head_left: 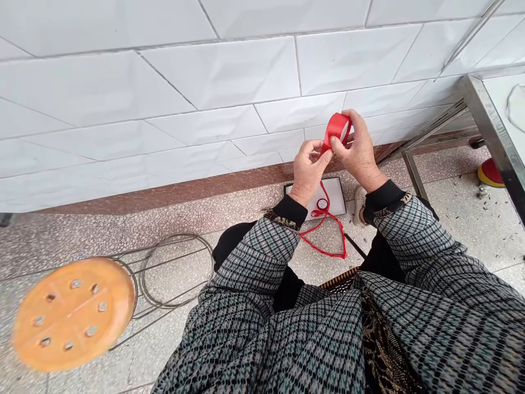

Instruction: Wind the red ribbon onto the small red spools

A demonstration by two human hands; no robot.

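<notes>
A roll of red ribbon [337, 127] is held up in front of the tiled wall. My right hand [357, 148] grips the roll, thumb at its near edge and fingers around its far side. Just below and to the left, my left hand [308, 168] pinches the ribbon with thumb and fingertips, close beside the roll. A narrow red ribbon strand [337, 220] hangs beneath my hands and forms a loop near the floor. Under it, a white tray with a dark rim [337, 198] lies on the floor, and a small round red-edged disc [322, 204] shows over it.
An orange stool [76, 312] with holes in its seat stands at the left, next to a wire rack [176, 273]. At the right is a metal-framed table [492, 126], with a red and yellow object [491, 173] beneath. White tiles [229, 71] rise ahead.
</notes>
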